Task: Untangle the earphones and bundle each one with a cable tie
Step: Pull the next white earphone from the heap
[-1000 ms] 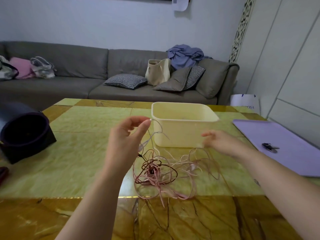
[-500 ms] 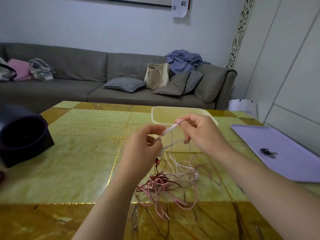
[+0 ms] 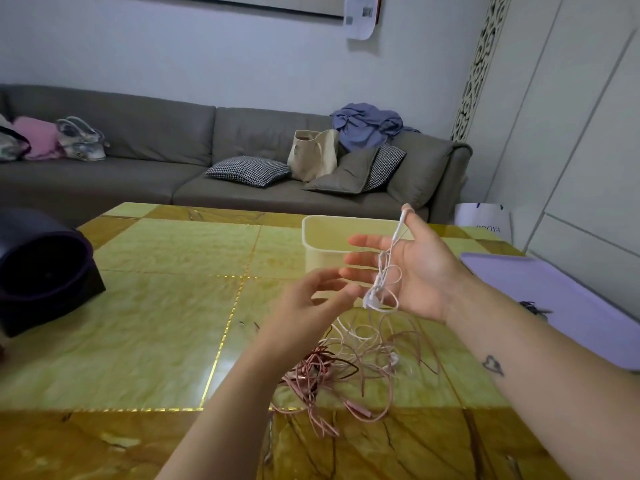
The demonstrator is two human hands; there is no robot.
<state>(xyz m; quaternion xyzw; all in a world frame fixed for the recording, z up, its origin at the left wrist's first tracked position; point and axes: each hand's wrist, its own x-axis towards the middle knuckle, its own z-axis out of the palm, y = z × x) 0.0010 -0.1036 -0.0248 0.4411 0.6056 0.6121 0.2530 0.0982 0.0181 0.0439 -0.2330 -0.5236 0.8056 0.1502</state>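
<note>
Now: right hand [image 3: 422, 271] is raised above the yellow-green marble-patterned table [image 3: 156, 323], palm turned toward the camera, fingers [image 3: 360, 241] spread and straight, not clenched. Thin white earphone cable [image 3: 382, 282] hangs from the tip of the upright thumb, runs down across the palm and ends in small loose loops just below it.

Left hand [image 3: 304, 306] sits lower, fingers loosely curled, tips just beside those loops. Motion blur; cannot tell whether it pinches the cable or only nears it.

Change vs. half a second ago: both hands then pinched one white stem between them, close together. The right hand has since opened and now carries the cable draped rather than gripped; the left has dropped toward the hanging part.

Judgement: one white earphone is partly lifted out, possibly being readied for coiling round the hand. Its lower strands still trail into the tangle of pink and dark-red earphone cables [image 3: 346, 372] lying on the table, near the cream plastic tub [image 3: 322, 230]. Separation not finished; no cable tie seen.
</note>
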